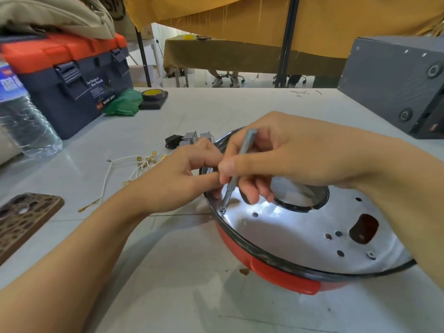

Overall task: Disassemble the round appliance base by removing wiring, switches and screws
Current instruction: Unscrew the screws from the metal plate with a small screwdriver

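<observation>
Red round appliance base (276,272) on desk (192,296), lower right of frame. Right hand (276,155) grips grey screwdriver (236,169), tip on screw (223,209) (near rim). Left hand (177,179) pinches shaft. Loose wires (125,169) centre left.

A red, round appliance base (283,272) sits open-side up on the tabletop (192,284), its silvery inner plate pierced with holes; removed white wires (125,169) and switches (192,137) lie nearby.

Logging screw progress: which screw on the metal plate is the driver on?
The screw at the plate's left rim, under the screwdriver tip. The other screw, near the right rim, is untouched.
</observation>
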A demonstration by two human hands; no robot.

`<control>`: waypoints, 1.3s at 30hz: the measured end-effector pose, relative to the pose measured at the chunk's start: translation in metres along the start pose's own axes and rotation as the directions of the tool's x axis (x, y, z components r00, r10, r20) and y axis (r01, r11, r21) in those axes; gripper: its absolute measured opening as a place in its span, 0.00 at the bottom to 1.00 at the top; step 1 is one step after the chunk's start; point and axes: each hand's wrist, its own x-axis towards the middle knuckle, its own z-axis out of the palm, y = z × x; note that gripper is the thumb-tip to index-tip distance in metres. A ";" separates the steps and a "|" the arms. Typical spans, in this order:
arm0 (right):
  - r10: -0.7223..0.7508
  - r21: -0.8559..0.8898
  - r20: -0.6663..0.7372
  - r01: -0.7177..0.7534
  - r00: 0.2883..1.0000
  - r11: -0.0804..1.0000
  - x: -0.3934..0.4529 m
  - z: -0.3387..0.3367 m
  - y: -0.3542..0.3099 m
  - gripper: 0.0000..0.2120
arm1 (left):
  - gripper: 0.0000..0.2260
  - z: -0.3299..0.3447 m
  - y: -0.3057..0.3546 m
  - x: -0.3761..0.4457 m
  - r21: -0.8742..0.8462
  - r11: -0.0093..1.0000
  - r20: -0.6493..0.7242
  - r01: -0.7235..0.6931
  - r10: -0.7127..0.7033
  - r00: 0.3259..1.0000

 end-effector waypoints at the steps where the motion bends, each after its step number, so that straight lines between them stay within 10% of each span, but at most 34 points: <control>1: 0.000 -0.013 -0.021 0.000 1.000 1.000 0.002 0.001 0.000 0.13 | 0.13 0.000 0.000 0.000 0.009 1.000 -0.003 0.003 -0.003 1.000; 39: 0.001 0.008 -0.109 0.000 0.994 1.000 0.003 0.007 0.013 0.08 | 0.11 0.002 0.005 -0.002 0.054 0.999 0.008 0.002 -0.003 1.000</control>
